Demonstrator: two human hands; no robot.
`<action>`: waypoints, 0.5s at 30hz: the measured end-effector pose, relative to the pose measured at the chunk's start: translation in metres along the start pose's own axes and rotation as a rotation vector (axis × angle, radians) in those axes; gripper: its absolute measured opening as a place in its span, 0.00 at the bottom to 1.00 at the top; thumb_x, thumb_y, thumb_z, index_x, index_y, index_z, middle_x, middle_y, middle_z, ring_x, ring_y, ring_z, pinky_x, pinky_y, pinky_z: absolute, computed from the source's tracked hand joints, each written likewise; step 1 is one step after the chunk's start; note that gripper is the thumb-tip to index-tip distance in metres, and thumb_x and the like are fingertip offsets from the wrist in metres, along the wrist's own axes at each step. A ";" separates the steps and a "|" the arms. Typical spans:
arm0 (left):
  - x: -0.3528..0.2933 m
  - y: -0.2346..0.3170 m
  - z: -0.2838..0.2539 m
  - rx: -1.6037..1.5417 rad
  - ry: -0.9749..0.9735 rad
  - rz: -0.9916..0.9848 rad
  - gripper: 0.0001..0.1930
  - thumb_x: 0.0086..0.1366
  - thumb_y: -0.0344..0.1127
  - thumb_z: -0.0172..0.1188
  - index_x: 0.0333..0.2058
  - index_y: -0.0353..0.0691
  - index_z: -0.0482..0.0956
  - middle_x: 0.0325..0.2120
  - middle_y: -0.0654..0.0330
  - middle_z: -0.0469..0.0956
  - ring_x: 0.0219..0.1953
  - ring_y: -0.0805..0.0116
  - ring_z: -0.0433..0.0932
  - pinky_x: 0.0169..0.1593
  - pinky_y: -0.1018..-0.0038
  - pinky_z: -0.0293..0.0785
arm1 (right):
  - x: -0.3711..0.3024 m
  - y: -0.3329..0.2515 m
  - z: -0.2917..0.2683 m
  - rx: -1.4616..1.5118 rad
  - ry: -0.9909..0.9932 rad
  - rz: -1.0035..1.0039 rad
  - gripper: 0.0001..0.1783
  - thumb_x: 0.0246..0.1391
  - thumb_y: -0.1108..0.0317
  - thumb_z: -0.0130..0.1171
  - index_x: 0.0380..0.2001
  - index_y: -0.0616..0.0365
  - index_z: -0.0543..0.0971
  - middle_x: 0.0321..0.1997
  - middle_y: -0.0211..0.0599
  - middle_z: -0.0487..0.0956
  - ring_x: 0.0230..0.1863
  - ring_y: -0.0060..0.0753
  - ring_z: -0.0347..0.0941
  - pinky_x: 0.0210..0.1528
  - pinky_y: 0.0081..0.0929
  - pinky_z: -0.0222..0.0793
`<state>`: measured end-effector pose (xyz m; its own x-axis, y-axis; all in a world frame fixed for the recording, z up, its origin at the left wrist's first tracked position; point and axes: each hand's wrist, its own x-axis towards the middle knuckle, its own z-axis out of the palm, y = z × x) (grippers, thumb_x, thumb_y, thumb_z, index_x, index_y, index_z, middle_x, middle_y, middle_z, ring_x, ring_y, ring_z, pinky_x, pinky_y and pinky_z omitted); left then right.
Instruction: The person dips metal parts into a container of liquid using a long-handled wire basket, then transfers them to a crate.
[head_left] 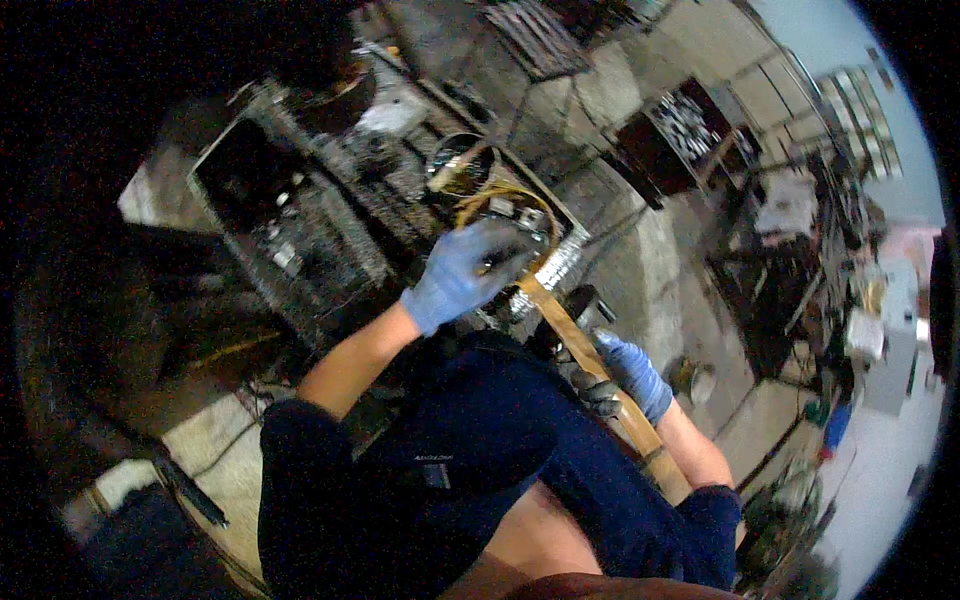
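Both hands wear blue gloves. The left hand [470, 270] is over the near side of a grimy machine [335, 215], its dark fingers blurred beside small metal blocks [502, 207] within a yellow loop [552, 228]; I can't tell whether it grips anything. Nearer and to the right, the right hand [640, 375] is at a long tan strip [575, 340] slanting toward the person, its grip likewise unclear.

Gloves [452, 278] look matt cloth, strip [568, 332] smooth — machine [335, 190] rough metal.
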<state>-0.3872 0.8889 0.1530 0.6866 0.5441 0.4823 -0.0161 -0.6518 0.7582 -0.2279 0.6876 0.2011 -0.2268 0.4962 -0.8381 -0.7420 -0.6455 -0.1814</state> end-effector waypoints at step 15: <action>-0.060 0.010 0.107 -1.581 -0.334 -1.044 0.17 0.59 0.33 0.43 0.47 0.33 0.66 0.40 0.52 0.73 0.43 0.59 0.73 0.46 0.66 0.70 | 0.002 0.064 0.000 -0.059 0.038 -0.241 0.19 0.48 0.48 0.53 0.24 0.54 0.71 0.11 0.23 0.63 0.06 0.16 0.56 0.07 0.14 0.54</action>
<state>-0.3507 0.7933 0.0853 0.9463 0.1100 -0.3041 0.0180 0.9209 0.3893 -0.2756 0.6475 0.1884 -0.0236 0.6183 -0.7856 -0.7331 -0.5450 -0.4069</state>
